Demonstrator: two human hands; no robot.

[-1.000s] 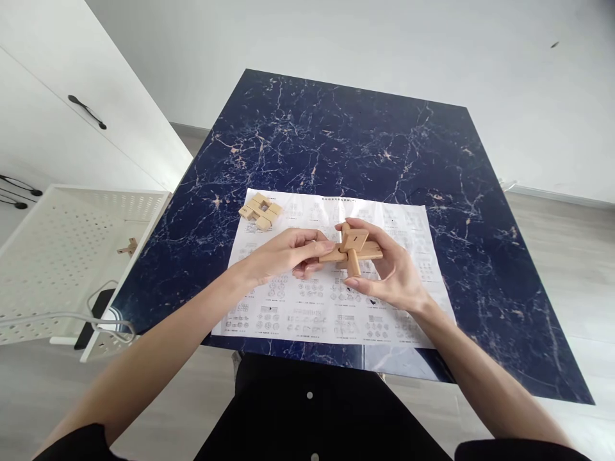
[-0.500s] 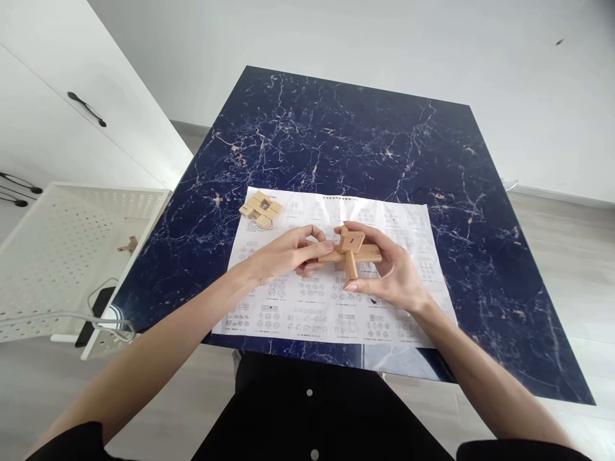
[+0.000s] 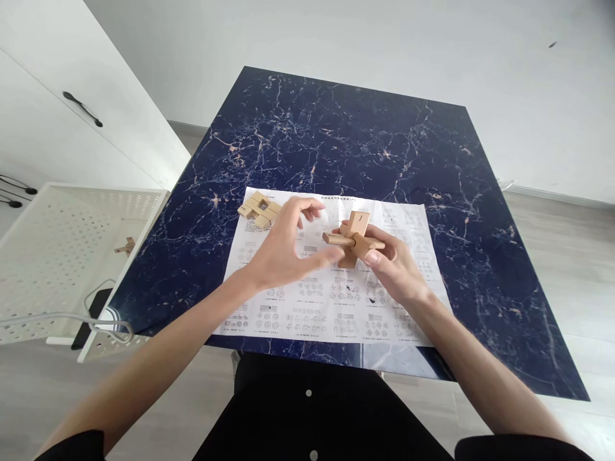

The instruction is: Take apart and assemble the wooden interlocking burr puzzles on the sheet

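A wooden interlocking puzzle (image 3: 358,225), with flat pieces crossing at its middle, is held above the printed sheet. My right hand (image 3: 396,266) grips it from the right, thumb in front and the other fingers partly hidden behind. To its left, my left hand (image 3: 287,250) is open, thumb and fingers spread wide apart and curved towards the puzzle. The left thumb tip is close to the puzzle's lower left; whether it touches I cannot tell. A second wooden block puzzle (image 3: 258,209) of paler pieces lies on the sheet's upper left corner, behind my left hand.
The creased paper sheet (image 3: 269,320) with small printed diagrams lies on a dark blue marbled table (image 3: 317,134). At the left stands a white perforated bin (image 3: 38,256), with a small wooden piece (image 3: 125,246) inside and a cable (image 3: 62,315) across it. White cabinets (image 3: 43,83) stand beyond.
My left hand has let go of the puzzle and opened, moving slightly up and left. The puzzle has turned in my right hand, so its numbered piece now points upward.
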